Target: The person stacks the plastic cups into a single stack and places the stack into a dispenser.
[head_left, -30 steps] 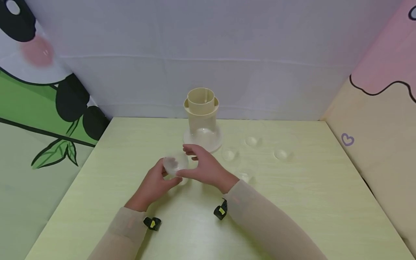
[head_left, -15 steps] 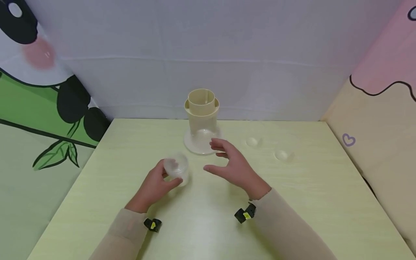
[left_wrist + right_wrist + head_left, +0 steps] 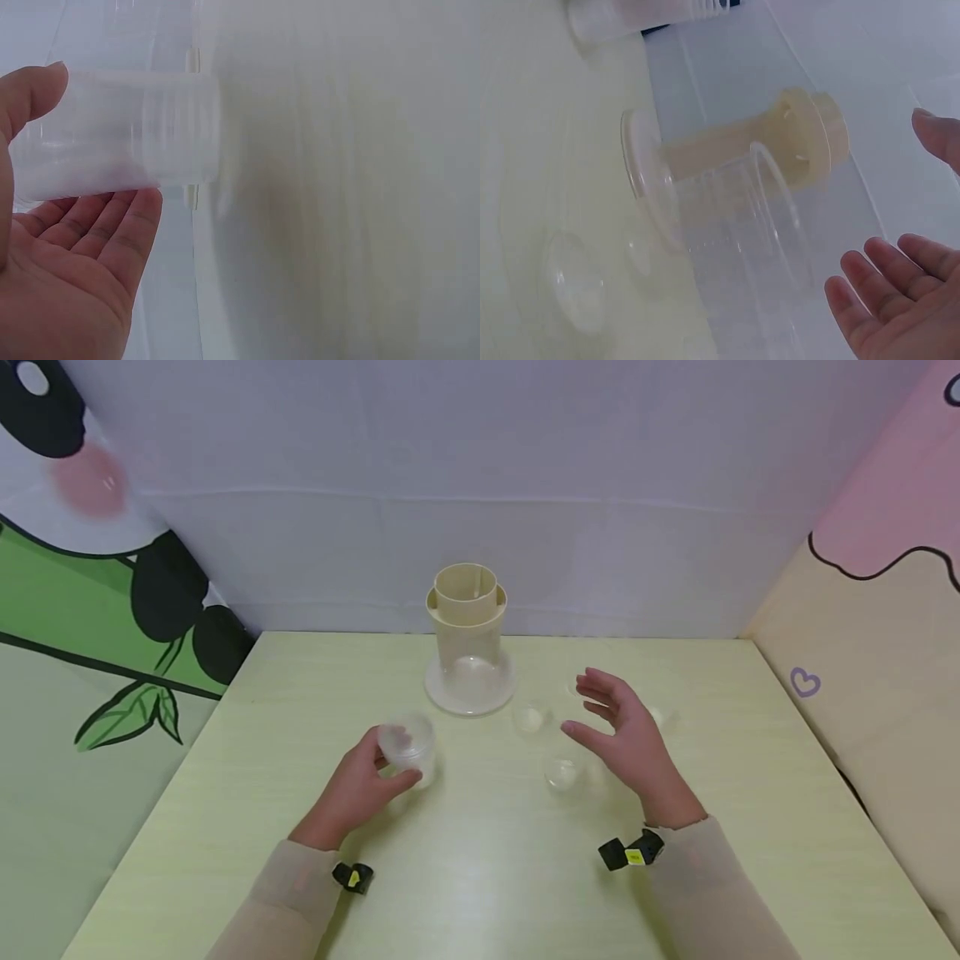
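My left hand [image 3: 360, 789] grips a translucent plastic cup [image 3: 412, 747] with ringed sides, thumb on one side and fingers on the other. In the left wrist view this cup [image 3: 120, 131] lies between the thumb and the straighter fingers. My right hand [image 3: 622, 735] is apart to the right with nothing in it, thumb and fingers spread. It hovers over several clear cups, among them one cup [image 3: 562, 772] in front and another [image 3: 531, 718] further left. In the right wrist view a clear cup [image 3: 735, 217] shows in front of the fingertips [image 3: 840, 292].
A cream cylinder [image 3: 468, 639] with a smaller tube [image 3: 465, 593] in its top stands at the back of the table [image 3: 480, 877]. A round whitish disc [image 3: 472, 702] lies at its foot. Behind hangs a pale cloth backdrop [image 3: 465, 460].
My right hand has left the cup in my left hand and moved right, over the clear cups, its fingers opening wider. My left hand and its cup have stayed nearly still.
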`<state>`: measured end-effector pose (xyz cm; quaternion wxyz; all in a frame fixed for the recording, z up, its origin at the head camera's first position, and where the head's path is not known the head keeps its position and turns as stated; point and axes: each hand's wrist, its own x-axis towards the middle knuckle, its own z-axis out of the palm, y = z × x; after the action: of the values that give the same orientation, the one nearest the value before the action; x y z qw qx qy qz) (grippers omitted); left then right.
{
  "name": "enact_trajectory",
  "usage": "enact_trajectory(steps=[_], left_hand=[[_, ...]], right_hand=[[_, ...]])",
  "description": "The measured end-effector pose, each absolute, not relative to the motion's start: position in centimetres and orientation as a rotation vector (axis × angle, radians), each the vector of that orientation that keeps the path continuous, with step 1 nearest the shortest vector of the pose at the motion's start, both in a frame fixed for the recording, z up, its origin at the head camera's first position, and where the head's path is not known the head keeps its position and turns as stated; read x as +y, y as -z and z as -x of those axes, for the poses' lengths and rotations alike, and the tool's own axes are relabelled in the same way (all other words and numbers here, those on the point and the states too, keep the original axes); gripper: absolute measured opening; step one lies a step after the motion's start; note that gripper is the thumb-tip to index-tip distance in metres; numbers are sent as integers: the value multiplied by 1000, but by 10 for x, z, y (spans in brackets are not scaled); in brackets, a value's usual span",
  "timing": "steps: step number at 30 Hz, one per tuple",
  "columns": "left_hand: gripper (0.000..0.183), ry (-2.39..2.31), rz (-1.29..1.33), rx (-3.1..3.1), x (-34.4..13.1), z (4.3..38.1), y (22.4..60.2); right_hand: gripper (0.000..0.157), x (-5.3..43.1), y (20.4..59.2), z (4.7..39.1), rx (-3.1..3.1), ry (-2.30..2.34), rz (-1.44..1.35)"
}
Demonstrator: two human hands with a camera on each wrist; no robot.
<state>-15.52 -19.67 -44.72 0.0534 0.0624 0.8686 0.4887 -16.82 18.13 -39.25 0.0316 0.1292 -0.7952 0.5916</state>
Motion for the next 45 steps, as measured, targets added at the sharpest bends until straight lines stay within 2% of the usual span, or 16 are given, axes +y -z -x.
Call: enact_trajectory(steps=[7,17,27,34,45], left_hand=[[73,-1491,-180,2632,-196,156,445],[76,-1481,-155,2609,-194,156,443],[75,-1487,-161,2621,-196,155,444],[75,-1483,-174,2625,-197,154,446],[74,-1479,-159,2620,-196,150,447]], right_hand=[[79,198,413,165,-2472,-1871,-299],[90,203,445,169,-2548,-1989,-339],[87,199,451,170,-2564,-1985,-453],[91,199,461,167,-2629,-1977,-382],[73,191,463,167,-2653,-1943,-368]])
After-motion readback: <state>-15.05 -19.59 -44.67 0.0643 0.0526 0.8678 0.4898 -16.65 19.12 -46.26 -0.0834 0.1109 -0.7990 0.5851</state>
